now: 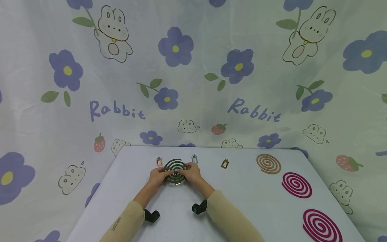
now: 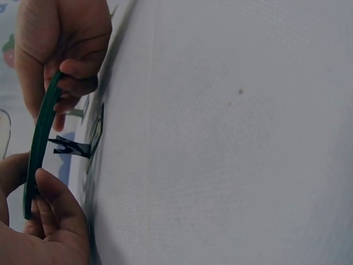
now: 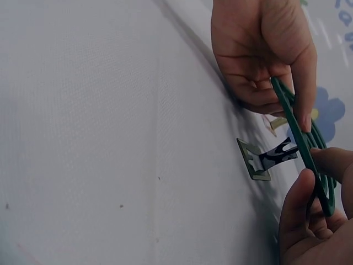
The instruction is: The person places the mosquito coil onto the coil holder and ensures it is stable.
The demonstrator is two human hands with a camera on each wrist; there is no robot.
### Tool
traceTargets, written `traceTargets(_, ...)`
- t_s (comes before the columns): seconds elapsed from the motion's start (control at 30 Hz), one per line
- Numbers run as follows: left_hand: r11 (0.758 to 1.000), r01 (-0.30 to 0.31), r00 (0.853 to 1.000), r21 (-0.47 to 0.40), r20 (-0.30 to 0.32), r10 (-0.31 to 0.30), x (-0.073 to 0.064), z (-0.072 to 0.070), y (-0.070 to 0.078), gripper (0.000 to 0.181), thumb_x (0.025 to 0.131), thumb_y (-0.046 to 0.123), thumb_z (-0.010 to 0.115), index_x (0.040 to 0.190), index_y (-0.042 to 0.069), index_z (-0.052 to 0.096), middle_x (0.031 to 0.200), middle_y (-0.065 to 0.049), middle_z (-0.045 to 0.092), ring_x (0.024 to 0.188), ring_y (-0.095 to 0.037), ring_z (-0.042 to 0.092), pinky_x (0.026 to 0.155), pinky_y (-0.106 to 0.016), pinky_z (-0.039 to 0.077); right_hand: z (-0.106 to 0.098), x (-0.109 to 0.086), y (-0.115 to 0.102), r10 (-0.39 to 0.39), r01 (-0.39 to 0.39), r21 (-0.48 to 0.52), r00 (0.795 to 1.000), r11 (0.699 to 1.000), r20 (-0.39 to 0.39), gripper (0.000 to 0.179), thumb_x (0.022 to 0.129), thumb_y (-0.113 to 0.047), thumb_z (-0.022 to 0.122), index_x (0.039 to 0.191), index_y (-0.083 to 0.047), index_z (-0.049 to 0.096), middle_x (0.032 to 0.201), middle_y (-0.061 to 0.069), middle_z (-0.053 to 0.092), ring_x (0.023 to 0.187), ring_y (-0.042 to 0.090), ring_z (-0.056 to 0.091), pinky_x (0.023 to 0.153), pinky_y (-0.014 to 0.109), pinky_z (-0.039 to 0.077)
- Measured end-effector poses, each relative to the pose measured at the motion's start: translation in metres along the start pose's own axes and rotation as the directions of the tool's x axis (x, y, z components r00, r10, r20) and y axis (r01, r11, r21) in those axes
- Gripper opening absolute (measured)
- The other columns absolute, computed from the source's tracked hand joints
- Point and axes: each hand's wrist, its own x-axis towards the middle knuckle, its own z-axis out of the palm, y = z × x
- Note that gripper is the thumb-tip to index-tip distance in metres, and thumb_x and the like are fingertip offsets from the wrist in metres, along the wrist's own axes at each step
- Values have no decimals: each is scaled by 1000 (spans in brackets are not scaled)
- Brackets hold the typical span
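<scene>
We see a dark green coil (image 1: 176,178), a flat spiral of evenly spaced rings that shows thin and edge-on in the wrist views, raised off the white table (image 1: 248,198). At its nine o'clock, the left hand (image 1: 158,176) pinches the rim, thumb on top and fingers curled beneath; at three o'clock, the right hand (image 1: 192,172) grips it the same way. Both thumbs point toward the centre. Below it we find a small metal stand (image 3: 255,161), its upright prong close under the coil; whether they touch, we cannot tell.
</scene>
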Motion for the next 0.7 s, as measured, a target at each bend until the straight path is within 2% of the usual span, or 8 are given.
traceTargets(0.4,1000,8,1000,-10,4,-8,-4,-1,1,45,83,14,78,118,-8,60,97,-7,64,77,-13,59,63,-25,50,1,5,7,-4,4,38,1000,999,23,36,80,-18,81,105,-1,63,82,7,62,46,10,52,43,24,48)
traceTargets(0.7,1000,-6,1000,-7,13,6,-4,-4,-1,44,83,14,79,116,-8,61,97,-9,66,80,-15,62,65,-26,52,5,5,10,-10,9,43,1000,999,28,36,81,-18,80,106,-1,62,83,6,63,46,10,51,42,23,47)
